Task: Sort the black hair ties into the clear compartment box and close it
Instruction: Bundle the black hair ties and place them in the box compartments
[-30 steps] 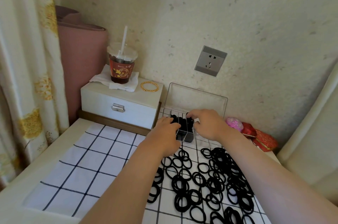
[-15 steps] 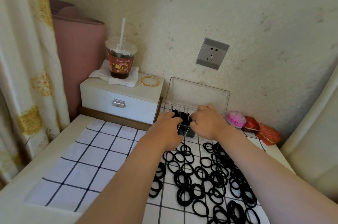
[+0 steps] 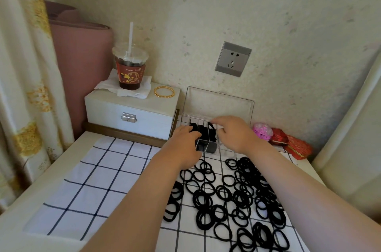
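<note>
A lidded drink cup (image 3: 129,70) with a straw stands on a tissue atop a white drawer box (image 3: 127,116), with a gold bangle (image 3: 164,92) beside it. Over the table's checked cloth (image 3: 99,181), the left hand (image 3: 185,144) reaches into the left compartments of the clear compartment box (image 3: 218,105). Its fingers curl down onto black ties packed there, but I cannot tell whether it grips any. The box's lid stands open against the wall. The right hand (image 3: 235,136) pinches 1 hair tie (image 3: 210,128) over a middle compartment. Loose hair ties (image 3: 237,196) lie scattered on the cloth before the box.
</note>
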`<action>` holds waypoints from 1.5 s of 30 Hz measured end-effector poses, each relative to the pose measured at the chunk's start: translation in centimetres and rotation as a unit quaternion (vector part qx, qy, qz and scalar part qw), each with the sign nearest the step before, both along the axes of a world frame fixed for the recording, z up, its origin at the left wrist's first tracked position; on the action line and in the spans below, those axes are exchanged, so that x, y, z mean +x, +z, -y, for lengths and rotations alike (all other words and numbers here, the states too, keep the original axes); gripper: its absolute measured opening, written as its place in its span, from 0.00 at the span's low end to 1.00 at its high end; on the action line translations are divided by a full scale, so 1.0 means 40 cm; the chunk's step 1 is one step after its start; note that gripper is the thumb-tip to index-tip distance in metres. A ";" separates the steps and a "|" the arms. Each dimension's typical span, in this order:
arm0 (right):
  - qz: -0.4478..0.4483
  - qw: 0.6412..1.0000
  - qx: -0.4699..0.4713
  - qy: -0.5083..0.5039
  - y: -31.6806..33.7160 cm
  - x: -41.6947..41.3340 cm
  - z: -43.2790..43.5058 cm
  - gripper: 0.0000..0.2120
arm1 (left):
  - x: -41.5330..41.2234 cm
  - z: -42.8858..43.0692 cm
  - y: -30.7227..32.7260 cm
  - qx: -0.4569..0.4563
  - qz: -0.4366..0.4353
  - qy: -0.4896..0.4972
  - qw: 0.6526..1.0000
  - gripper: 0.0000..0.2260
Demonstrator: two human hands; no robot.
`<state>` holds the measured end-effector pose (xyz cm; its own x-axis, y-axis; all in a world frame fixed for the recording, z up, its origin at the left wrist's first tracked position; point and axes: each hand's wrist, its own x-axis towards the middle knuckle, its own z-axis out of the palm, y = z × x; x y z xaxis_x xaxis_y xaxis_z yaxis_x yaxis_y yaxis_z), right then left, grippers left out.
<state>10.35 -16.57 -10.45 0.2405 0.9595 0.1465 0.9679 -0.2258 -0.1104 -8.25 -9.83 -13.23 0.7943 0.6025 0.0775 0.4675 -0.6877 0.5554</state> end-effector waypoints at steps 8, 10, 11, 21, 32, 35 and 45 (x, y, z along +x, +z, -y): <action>0.076 0.991 -0.107 -0.002 -0.022 -0.023 -0.004 0.27 | -0.001 0.003 0.004 0.001 0.000 -0.003 1.000 0.27; 0.034 0.996 -0.082 -0.016 -0.009 -0.024 -0.003 0.28 | -0.006 0.004 0.006 0.003 0.010 -0.006 1.000 0.26; 0.017 0.998 -0.064 -0.019 0.000 -0.028 0.003 0.26 | -0.010 0.004 0.008 0.004 0.020 -0.005 1.000 0.26; -0.112 0.993 0.017 0.041 -0.022 -0.192 0.128 0.18 | -0.115 0.039 -0.009 0.081 0.042 0.018 0.996 0.16; -0.039 0.982 -0.180 0.039 -0.135 -0.234 0.209 0.37 | -0.164 0.131 -0.089 -0.003 -0.200 -0.043 0.979 0.36; -0.036 0.984 -0.168 0.038 -0.127 -0.201 0.237 0.33 | -0.124 0.148 -0.103 0.027 -0.190 -0.059 0.980 0.35; -0.125 0.985 0.042 -0.115 -0.074 -0.002 0.367 0.19 | 0.034 0.213 -0.023 0.112 -0.015 -0.088 0.990 0.30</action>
